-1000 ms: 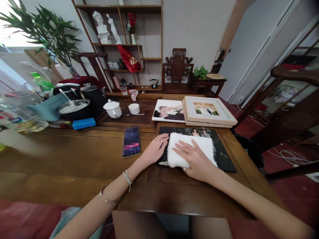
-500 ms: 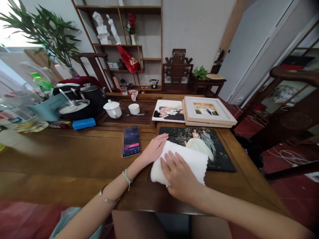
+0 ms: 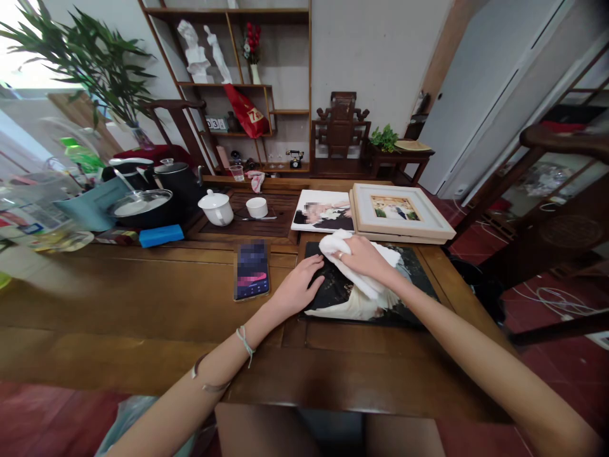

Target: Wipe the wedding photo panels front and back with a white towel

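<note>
A dark wedding photo panel (image 3: 328,295) lies flat on the wooden table, its upper middle covered by a white towel (image 3: 339,244). My right hand (image 3: 364,257) is closed on the bunched towel and presses it against the panel's far part. At the panel's left edge rests my left hand (image 3: 301,285), its fingers stretched out and its thumb apart, holding nothing. To the left of that hand lies a phone (image 3: 252,270) with its screen lit.
Behind the panel lie a white photo print (image 3: 321,222) and stacked picture frames (image 3: 432,222). A white lidded cup (image 3: 216,208) and a small white bowl (image 3: 257,207) stand on a tea tray (image 3: 280,228). A blue block (image 3: 161,236) and a black kettle (image 3: 176,184) are further left.
My right hand has moved away from me with the towel, from the panel's near edge to its far part. The towel is now bunched. My left hand has barely moved.
</note>
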Demonstrator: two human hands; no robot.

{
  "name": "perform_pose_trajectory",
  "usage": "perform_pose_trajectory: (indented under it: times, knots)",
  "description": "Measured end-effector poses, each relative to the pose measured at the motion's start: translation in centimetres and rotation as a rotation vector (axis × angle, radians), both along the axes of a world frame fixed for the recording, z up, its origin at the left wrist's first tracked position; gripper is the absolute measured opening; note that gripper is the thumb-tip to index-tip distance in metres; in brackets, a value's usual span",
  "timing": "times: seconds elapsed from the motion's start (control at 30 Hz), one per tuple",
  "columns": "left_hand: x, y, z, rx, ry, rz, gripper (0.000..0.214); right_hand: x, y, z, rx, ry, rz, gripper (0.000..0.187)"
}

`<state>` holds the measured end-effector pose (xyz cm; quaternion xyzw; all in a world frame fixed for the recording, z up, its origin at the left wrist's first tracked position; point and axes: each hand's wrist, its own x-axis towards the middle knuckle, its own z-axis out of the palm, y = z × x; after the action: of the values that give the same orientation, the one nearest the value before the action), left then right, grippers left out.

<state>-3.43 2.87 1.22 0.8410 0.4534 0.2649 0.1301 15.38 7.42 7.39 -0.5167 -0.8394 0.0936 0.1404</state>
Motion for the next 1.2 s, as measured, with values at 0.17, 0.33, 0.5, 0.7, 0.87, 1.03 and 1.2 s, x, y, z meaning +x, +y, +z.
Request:
perform_pose_trajectory:
  times: [0.17, 0.33, 0.5, 0.7, 0.87, 1.03, 1.2]
  knots:
    - [0.1, -0.2, 0.6, 0.009, -0.042, -0.019, 0.025, -3.3, 2.8, 0.6, -0.066, 0.068, 0.153, 0.023]
    - [0.0, -0.2, 0.4, 0.008, -0.032, -0.011, 0.028, -3.3, 3.5, 0.3, -0.087, 0.114, 0.201, 0.021]
    - [-0.2, 0.0, -0.2, 0.021, -0.012, -0.015, 0.032, 1.1, 2.8, -0.7, -0.057, 0.156, 0.164, 0.020]
    - [-0.1, -0.1, -0.1, 0.023, -0.005, -0.004, 0.033, 7.3, 0.5, -2.1, 0.018, 0.170, 0.043, 0.026]
    - [0.0, -0.1, 0.0, 0.027, -0.003, -0.005, 0.033, 8.4, -5.6, -3.4, 0.133, 0.084, 0.237, 0.063]
    - [0.0, 0.0, -0.3, 0.042, -0.026, -0.003, 0.032, 6.6, -12.4, -3.1, 0.080, -0.018, 0.496, 0.089]
    - [0.0, 0.0, -0.3, 0.028, -0.013, -0.004, 0.032, 5.4, -10.3, -2.6, 0.060, 0.040, 0.496, 0.072]
